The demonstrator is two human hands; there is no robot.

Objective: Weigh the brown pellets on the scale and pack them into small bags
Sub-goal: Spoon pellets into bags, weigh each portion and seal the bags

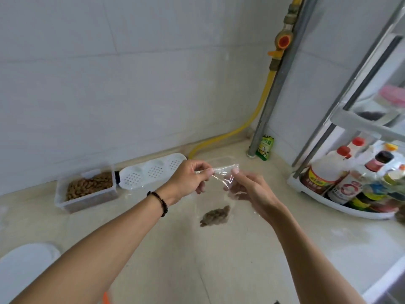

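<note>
Both hands raised over counter. Left hand (pixel 190 177) pinches clear small bag (pixel 223 175) at its 9 o'clock edge; right hand (pixel 247 189) pinches 3 o'clock corner. Brown pellets (pixel 215 216) heaped at 6 o'clock below; pellet container (pixel 87 187) at 9 o'clock.

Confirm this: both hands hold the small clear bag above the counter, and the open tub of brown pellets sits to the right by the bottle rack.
Wrong side. The head view shows the tub of brown pellets on the left, by the wall. The left hand and right hand do hold the clear bag; the bottle rack is right.
</note>
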